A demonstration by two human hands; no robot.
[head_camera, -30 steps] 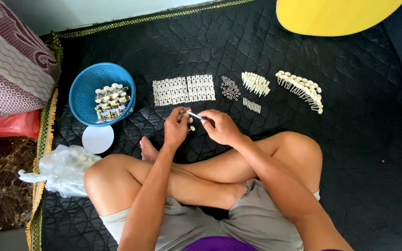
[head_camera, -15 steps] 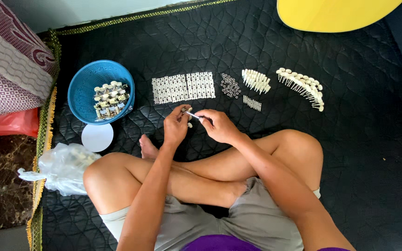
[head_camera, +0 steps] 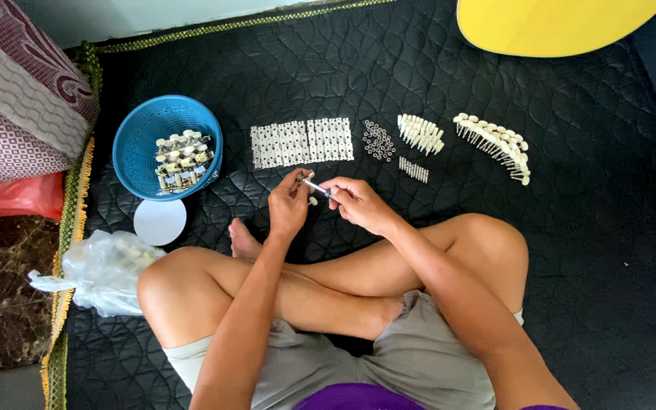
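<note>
- Since the earlier frames almost nothing has shifted: both hands stay together in front of the crossed legs, and the rows of parts on the black quilted mat lie as they did.
- The right hand pinches a thin metal shaft, probably a small screwdriver or a tuner post; the view is too small to say which.
- The left hand closes its fingertips around a small cream-knobbed piece at the shaft's tip, just above the mat.
- The step in hand looks like joining or fastening one small part to another.
- The next move calls for a steady left pinch while the right hand turns or presses the shaft straight.
- Nearby lie the flat white plates, a heap of small dark rings, cream pegs, a curved row of knobbed shafts, and a blue basket of finished pieces.
</note>
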